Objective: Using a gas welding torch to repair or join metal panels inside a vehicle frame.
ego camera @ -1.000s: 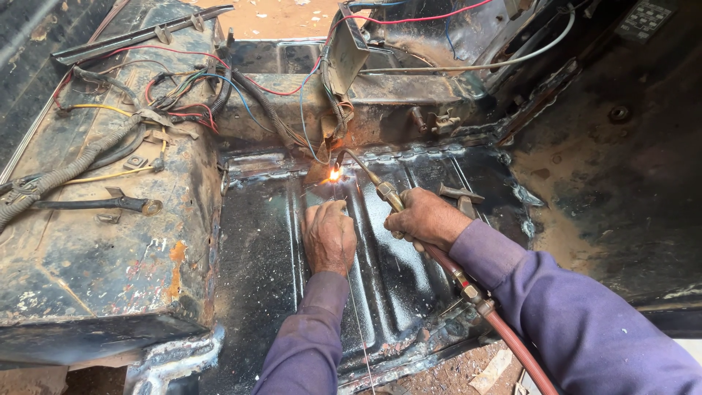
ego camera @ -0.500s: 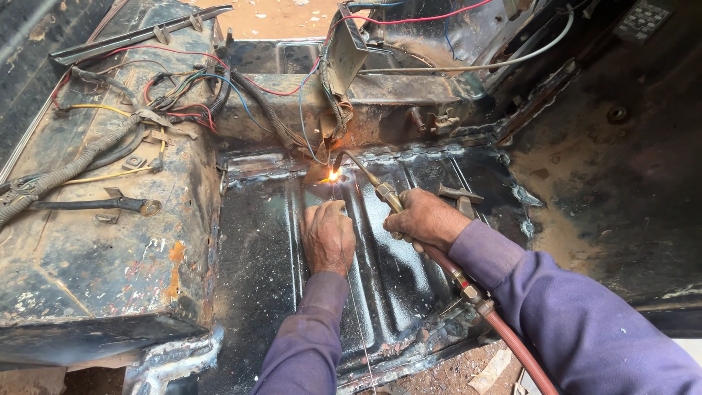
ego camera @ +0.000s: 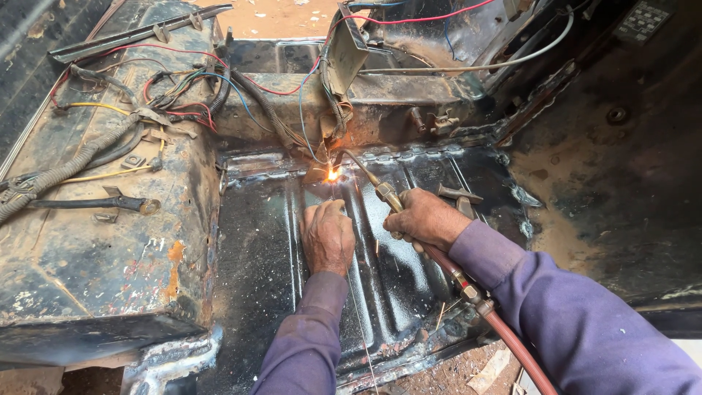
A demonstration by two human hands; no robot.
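Here, nearest me, my left hand lies on the ribbed floor pan, fingers folded together and pinching what I take to be a thin filler rod; the wire is too fine to be sure of the grip. At three o'clock from it, my right hand is wrapped shut around the torch, its red hose trailing back to five o'clock past my sleeve.

The brass neck runs up toward eleven o'clock to the flame, which sits at twelve o'clock from my left knuckles, right on the seam where the pan meets the rusty crossmember. To do this well, I judge I should keep the tip low and steady, feed the rod into the bright spot and not the flame, and rest both wrists on the pan.

Farther off, at ten o'clock, a tangle of coloured wires hangs near the heat; they deserve watching. Beyond them lies the rusted tunnel.
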